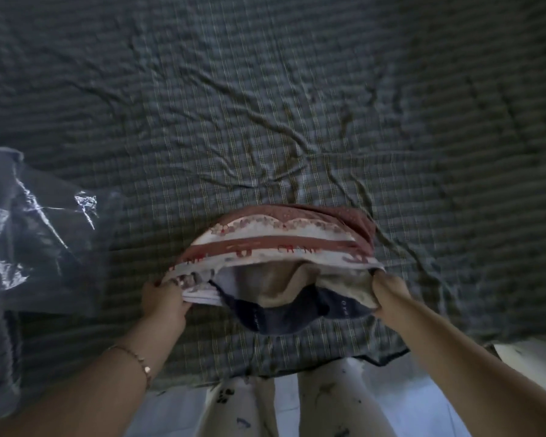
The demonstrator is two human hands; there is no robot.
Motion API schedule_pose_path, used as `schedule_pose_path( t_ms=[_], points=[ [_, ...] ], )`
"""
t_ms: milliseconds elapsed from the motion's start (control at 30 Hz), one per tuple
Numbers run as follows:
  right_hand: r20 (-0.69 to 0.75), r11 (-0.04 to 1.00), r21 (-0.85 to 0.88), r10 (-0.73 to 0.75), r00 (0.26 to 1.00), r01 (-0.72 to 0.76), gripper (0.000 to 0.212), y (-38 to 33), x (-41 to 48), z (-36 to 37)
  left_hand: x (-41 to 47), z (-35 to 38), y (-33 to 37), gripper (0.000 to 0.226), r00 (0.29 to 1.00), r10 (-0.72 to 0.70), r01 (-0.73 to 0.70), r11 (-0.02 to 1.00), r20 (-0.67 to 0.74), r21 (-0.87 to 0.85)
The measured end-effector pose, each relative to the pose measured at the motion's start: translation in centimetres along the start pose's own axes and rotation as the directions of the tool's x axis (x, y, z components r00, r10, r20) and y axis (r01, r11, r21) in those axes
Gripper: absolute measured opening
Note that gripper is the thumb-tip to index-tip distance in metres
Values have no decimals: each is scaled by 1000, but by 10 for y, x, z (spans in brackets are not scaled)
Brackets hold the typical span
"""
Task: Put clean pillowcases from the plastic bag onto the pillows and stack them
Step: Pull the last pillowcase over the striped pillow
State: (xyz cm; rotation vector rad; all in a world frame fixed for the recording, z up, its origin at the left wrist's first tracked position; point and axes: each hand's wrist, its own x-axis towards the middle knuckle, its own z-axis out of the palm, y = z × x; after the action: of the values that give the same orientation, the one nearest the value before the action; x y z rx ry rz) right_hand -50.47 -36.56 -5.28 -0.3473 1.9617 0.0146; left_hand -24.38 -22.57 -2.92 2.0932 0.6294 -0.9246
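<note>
A pillowcase (pixel 281 244) with reddish-brown and white floral bands lies bunched on the bed, its open end toward me. Inside the opening show a beige pillow (pixel 284 282) and a dark navy fabric (pixel 284 316) that spills out toward the bed's edge. My left hand (pixel 163 299) grips the left side of the pillowcase's opening. My right hand (pixel 388 291) grips the right side of the opening together with beige fabric. A clear, shiny plastic bag (pixel 29 234) lies crumpled on the bed at the far left.
A wrinkled grey-green checked sheet (pixel 265 105) covers the bed across the whole view. The bed's near edge (pixel 297 373) runs just below my hands. My legs in light patterned trousers (pixel 234 408) stand on a pale floor.
</note>
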Motion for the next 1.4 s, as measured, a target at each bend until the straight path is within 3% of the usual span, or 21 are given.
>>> schedule_pose_path(
  t_ms=[100,167,267,367,400,500,567,633,700,733,767,800,833,900,967,1033,1067,1100,1200,1267,1400],
  points=[
    [88,908,-301,-277,957,291,37,-30,-21,-29,-2,-6,30,20,981,185,-194,963,64,188],
    [274,852,-365,-288,918,376,37,-49,-17,-63,-1,-23,58,18,967,181,-239,890,180,389],
    [292,764,-511,-276,916,393,23,-60,-9,-88,7,-40,82,28,933,311,-354,694,183,627],
    [218,857,-441,-184,958,265,22,-65,-16,-75,4,-21,74,24,766,602,-539,411,225,735],
    [199,887,-405,-152,968,223,19,-65,-17,-70,2,-14,69,18,744,631,-543,377,221,750],
    [143,920,-355,-120,982,164,5,-51,-16,-66,-4,1,50,12,809,555,-471,416,193,778],
    [193,948,-258,-140,971,188,13,-38,-17,-64,-17,9,36,9,797,564,-450,318,215,835],
    [235,930,-241,-220,947,276,23,-29,-16,-67,-38,27,20,32,678,651,-476,35,342,879],
    [216,909,-258,-276,937,328,15,-22,-13,-73,-62,55,-2,43,396,682,-700,-209,615,682],
    [200,894,-275,-306,931,353,4,-20,-14,-73,-76,68,-14,38,242,629,-811,-287,739,510],
    [170,877,-299,-339,925,376,8,-18,-11,-76,-92,86,-26,32,125,541,-888,-313,831,337],
    [146,853,-336,-372,916,400,15,-18,-8,-77,-106,103,-39,32,98,433,-937,-263,896,229],
    [136,820,-384,-404,905,424,17,-18,-7,-77,-118,120,-53,39,141,326,-965,-164,935,203],
    [124,760,-463,-455,882,457,14,-20,-7,-78,-131,152,-75,49,266,124,-955,-101,956,279],
    [114,719,-489,-508,854,493,12,-18,-6,-82,-133,172,-84,29,379,187,-923,4,906,385],
    [92,714,-485,-532,841,505,12,-15,1,-88,-134,180,-74,23,561,290,-812,375,775,447],
    [83,719,-486,-528,845,497,14,-16,3,-90,-138,181,-69,26,616,307,-742,534,725,405],
    [77,739,-473,-507,859,479,16,-17,4,-91,-145,178,-67,27,607,340,-731,594,718,337],
    [117,813,-359,-448,886,459,19,-28,5,-92,-178,172,-70,28,455,376,-778,609,807,154],
    [189,751,-370,-516,836,547,16,-37,0,-95,-188,179,-77,29,408,359,-779,616,840,115],
    [136,729,-426,-534,834,536,23,-33,-3,-104,-182,212,-91,21,530,255,-749,588,809,306]
  ],
)
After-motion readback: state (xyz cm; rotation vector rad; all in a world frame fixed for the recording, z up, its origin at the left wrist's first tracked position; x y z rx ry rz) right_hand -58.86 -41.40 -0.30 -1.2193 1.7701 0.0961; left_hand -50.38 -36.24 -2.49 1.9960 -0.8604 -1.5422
